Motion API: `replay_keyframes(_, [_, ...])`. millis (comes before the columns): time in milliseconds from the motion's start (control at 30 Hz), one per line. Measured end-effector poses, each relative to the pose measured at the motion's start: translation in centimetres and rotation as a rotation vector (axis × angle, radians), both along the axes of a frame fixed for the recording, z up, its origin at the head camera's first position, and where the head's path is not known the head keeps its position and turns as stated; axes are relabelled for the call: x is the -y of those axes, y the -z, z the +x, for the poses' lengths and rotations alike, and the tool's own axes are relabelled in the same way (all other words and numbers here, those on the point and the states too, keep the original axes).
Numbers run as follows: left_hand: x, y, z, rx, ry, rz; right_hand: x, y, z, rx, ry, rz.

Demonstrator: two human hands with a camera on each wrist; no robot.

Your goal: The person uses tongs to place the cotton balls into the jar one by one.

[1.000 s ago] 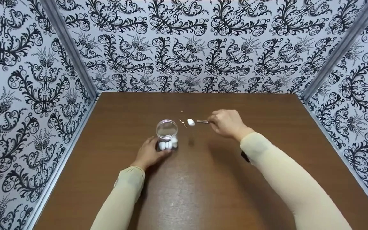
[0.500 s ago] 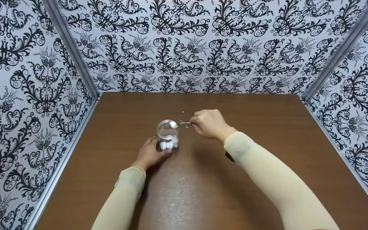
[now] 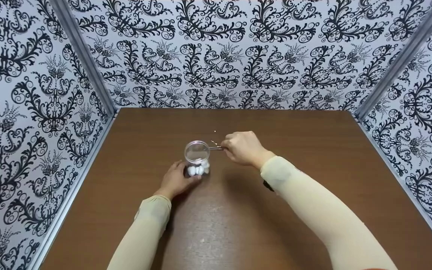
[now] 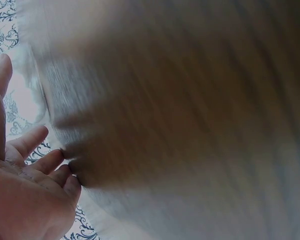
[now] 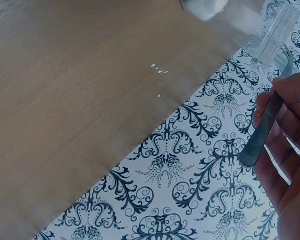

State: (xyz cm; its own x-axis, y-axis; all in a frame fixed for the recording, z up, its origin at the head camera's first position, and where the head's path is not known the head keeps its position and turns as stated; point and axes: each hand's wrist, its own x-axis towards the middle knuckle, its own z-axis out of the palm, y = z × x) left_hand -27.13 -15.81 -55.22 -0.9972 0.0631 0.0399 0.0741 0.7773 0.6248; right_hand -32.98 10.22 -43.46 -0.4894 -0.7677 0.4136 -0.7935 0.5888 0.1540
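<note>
In the head view a clear jar (image 3: 197, 161) stands on the table with several white cotton balls (image 3: 199, 170) inside. My left hand (image 3: 176, 180) holds the jar low on its left side, thumb across the front. The left wrist view shows this hand (image 4: 32, 185) with thumb and fingers spread apart around a blurred pale shape. Metal tweezers (image 3: 216, 148) are pinched in my right hand (image 3: 244, 147), their tips at the jar's right rim. In the right wrist view the tweezers (image 5: 264, 131) slant toward the clear jar wall (image 5: 280, 35), tips slightly parted, no cotton ball between them.
Small white crumbs (image 3: 215, 142) lie on the brown wooden table (image 3: 294, 131) behind and right of the jar. Patterned panels (image 3: 223, 56) wall in the back and both sides, with grey metal posts (image 3: 392, 56) at the corners.
My right hand has moved left to the jar with the tweezers. The cotton ball they held is gone from their tips. The left hand and the jar have stayed put.
</note>
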Motion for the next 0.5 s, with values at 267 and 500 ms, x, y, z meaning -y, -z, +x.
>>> replay_keyframes(267, [0.0, 0.0, -0.1, -0.01, 0.0, -0.005, -1.1, -0.1, -0.1, 0.0, 0.012, -0.025])
replay_keyframes(500, [0.1, 0.2, 0.0, 0.002, -0.001, 0.001, -2.7, -0.1, -0.1, -0.026, 0.032, -0.029])
